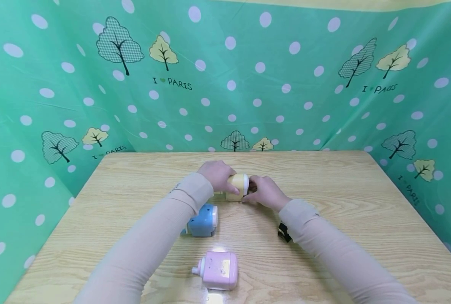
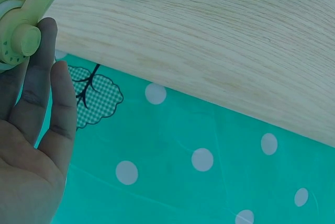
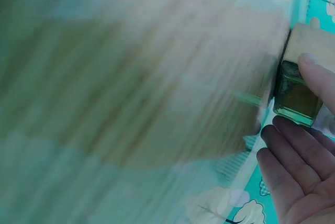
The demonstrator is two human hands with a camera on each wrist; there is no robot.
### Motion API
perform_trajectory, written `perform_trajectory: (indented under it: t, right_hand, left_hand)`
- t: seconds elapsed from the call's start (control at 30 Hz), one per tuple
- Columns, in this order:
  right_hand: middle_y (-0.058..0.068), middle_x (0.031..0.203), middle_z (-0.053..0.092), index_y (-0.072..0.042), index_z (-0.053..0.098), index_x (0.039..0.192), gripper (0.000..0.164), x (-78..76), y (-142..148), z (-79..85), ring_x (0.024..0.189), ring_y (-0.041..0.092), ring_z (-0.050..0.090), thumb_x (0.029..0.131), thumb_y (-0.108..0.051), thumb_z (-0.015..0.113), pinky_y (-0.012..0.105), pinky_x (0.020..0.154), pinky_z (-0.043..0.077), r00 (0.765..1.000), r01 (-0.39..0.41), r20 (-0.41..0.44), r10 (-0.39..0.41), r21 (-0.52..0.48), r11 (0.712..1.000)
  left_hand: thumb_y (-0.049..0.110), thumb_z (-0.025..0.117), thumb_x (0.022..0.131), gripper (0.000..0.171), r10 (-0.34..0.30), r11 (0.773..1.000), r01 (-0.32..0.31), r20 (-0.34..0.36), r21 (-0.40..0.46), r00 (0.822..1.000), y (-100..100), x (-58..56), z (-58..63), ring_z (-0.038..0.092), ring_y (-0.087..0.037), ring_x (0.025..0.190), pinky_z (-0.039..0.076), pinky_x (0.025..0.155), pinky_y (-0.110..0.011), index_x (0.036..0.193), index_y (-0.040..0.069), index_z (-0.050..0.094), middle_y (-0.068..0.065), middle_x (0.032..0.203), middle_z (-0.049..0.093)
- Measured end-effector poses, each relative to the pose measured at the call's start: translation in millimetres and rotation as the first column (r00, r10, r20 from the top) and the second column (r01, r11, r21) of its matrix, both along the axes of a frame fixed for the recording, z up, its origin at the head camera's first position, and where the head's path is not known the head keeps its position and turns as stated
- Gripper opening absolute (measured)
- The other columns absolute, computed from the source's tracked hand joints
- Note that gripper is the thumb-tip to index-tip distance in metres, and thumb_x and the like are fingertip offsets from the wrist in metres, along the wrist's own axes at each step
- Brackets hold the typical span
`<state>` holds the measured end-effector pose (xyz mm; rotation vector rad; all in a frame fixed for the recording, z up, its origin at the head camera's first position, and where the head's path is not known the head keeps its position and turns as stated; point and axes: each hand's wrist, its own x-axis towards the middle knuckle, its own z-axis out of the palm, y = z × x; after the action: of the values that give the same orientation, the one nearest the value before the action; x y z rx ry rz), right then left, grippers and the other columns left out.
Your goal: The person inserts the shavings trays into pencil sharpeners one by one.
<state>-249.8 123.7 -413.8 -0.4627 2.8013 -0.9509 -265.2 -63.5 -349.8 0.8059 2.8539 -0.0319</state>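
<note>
A yellow crank pencil sharpener (image 1: 237, 187) lies toward the back of the table, its white-rimmed end facing right. My left hand (image 1: 218, 176) grips its body from the left. In the left wrist view, the sharpener's crank knob (image 2: 26, 40) shows beside that hand's extended fingers. At the other end, my right hand (image 1: 265, 192) holds a see-through compartment (image 3: 297, 98) that looks dark inside. The right thumb (image 3: 317, 81) presses on top of it, and the other fingers reach underneath. Whether the compartment is partly out of the body, I cannot tell.
Nearer me, a blue sharpener (image 1: 203, 220) lies partly behind my left sleeve. Closer still is a pink sharpener (image 1: 221, 270), its small white tip pointing left. A small black object (image 1: 284, 232) shows beside my right cuff. Green dotted cloth (image 1: 248, 84) hangs around the wooden table (image 1: 324, 177).
</note>
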Motion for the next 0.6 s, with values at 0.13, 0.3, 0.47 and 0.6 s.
perform_trajectory:
  t: [0.13, 0.3, 0.47, 0.6]
  right_hand:
    - [0.008, 0.101, 0.075, -0.003, 0.070, 0.109, 0.049, -0.4, 0.3, -0.5, 0.090, 0.018, 0.067, 0.070, -0.028, 0.087, 0.039, 0.086, 0.055, 1.000, 0.000, -0.007, 0.000, 0.004, 1.000]
    - [0.007, 0.101, 0.074, -0.003, 0.070, 0.111, 0.051, 0.2, -0.5, -0.1, 0.089, 0.018, 0.066, 0.070, -0.029, 0.087, 0.039, 0.087, 0.055, 1.000, 0.007, -0.009, -0.006, 0.013, 1.000]
    - [0.007, 0.100, 0.074, -0.003, 0.070, 0.111, 0.051, 1.5, -1.8, 0.6, 0.087, 0.018, 0.065, 0.070, -0.029, 0.087, 0.039, 0.086, 0.055, 1.000, 0.015, -0.003, -0.015, 0.015, 1.000]
    - [0.007, 0.100, 0.074, -0.003, 0.070, 0.111, 0.052, 2.0, -2.2, 1.9, 0.088, 0.017, 0.065, 0.070, -0.029, 0.087, 0.039, 0.086, 0.055, 1.000, 0.014, -0.007, -0.014, 0.019, 1.000]
  left_hand:
    - [0.063, 0.069, 0.077, 0.058, -0.007, 1.000, 0.007, -0.003, 0.003, 1.000, -0.1, 1.3, 1.9, 0.054, -0.014, 0.071, 0.047, 0.064, -0.031, 0.110, 0.017, 0.076, 0.005, 0.074, 0.061]
    - [0.063, 0.069, 0.077, 0.060, -0.006, 1.000, 0.006, 0.001, -0.003, 1.000, 0.0, 2.2, 2.6, 0.054, -0.014, 0.072, 0.047, 0.064, -0.031, 0.114, 0.017, 0.076, 0.006, 0.074, 0.061]
    - [0.064, 0.069, 0.077, 0.063, 0.002, 1.000, -0.002, 0.004, -0.005, 1.000, 0.1, 2.9, 2.4, 0.055, -0.014, 0.075, 0.048, 0.065, -0.032, 0.119, 0.017, 0.075, 0.005, 0.078, 0.063]
    - [0.064, 0.069, 0.077, 0.066, 0.007, 1.000, -0.007, -0.001, -0.012, 1.000, -0.1, 2.6, 1.7, 0.056, -0.014, 0.076, 0.048, 0.065, -0.032, 0.123, 0.018, 0.075, 0.005, 0.082, 0.065]
